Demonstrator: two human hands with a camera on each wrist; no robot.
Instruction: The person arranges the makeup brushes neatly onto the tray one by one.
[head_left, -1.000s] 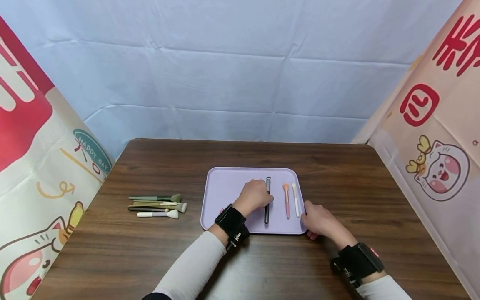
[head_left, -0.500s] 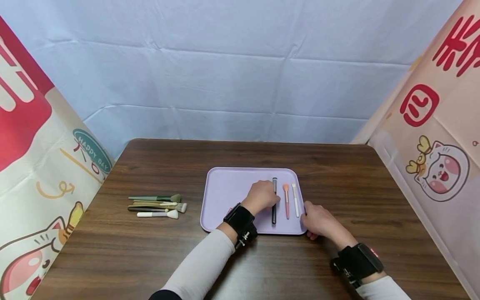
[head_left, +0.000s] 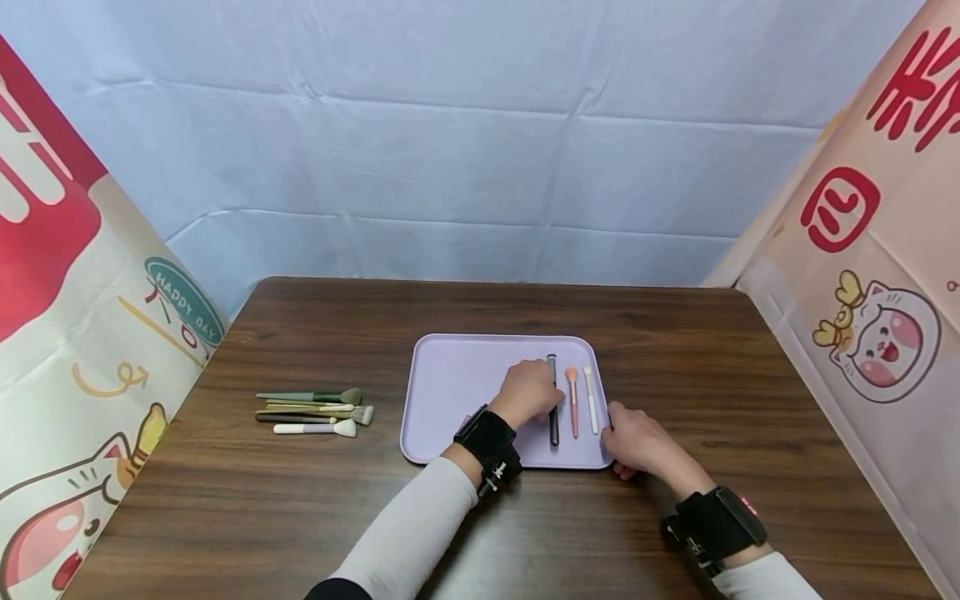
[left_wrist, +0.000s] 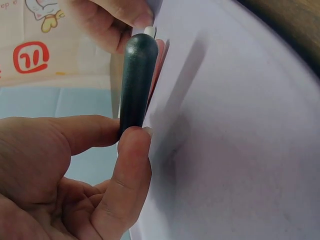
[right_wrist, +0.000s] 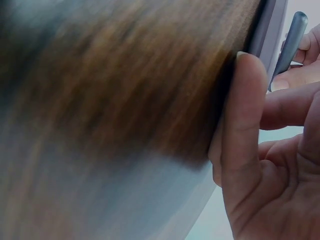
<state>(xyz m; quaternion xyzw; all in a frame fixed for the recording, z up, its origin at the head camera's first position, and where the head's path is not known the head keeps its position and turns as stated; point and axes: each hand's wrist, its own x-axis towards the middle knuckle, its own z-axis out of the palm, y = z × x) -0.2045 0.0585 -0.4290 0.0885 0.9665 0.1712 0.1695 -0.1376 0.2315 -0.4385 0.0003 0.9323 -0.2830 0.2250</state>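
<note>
The left hand pinches a dark-handled makeup brush over the lavender tray. The right hand grips the tray's edge.

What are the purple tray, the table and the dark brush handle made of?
The purple tray looks like smooth plastic: one even color and a raised rim. The table seems wood or laminate, slightly shiny, with brown grain streaks. The dark brush handle could be painted wood or plastic; its soft satin shine fits either.
</note>
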